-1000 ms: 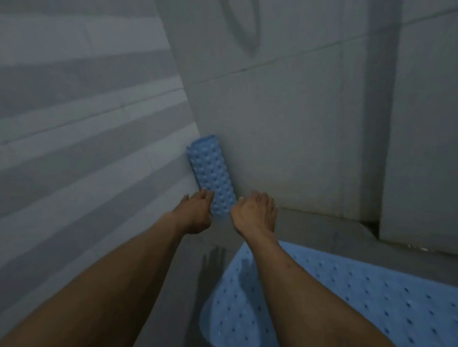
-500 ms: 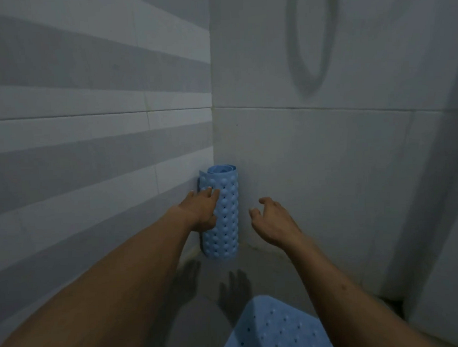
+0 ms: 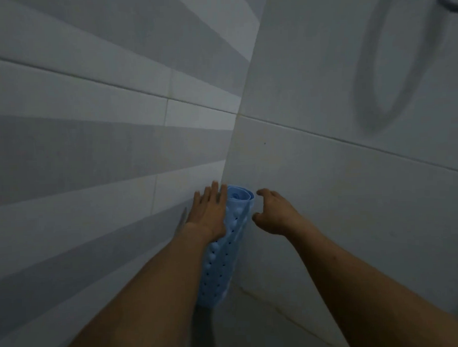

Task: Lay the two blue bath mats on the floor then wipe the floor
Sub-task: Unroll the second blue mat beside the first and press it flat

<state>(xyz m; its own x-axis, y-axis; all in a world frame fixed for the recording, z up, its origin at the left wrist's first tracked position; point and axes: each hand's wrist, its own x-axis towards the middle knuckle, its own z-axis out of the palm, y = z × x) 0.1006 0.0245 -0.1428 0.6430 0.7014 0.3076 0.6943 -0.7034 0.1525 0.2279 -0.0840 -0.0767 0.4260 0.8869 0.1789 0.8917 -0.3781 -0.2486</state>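
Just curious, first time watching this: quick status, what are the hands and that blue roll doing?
Left hand flat against rolled blue bath mat. Right hand open, beside the roll's top, not gripping. Mat upright in the tiled corner. Nothing in the way.

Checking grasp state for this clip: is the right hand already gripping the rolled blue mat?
No; the right hand is open beside the rolled mat, with a gap showing between them.

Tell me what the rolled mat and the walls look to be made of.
Mat: likely soft rubber or PVC, matte blue; it rolls up, with raised bumps and punched holes. Walls: probably ceramic tile, smooth grey, with grout lines.
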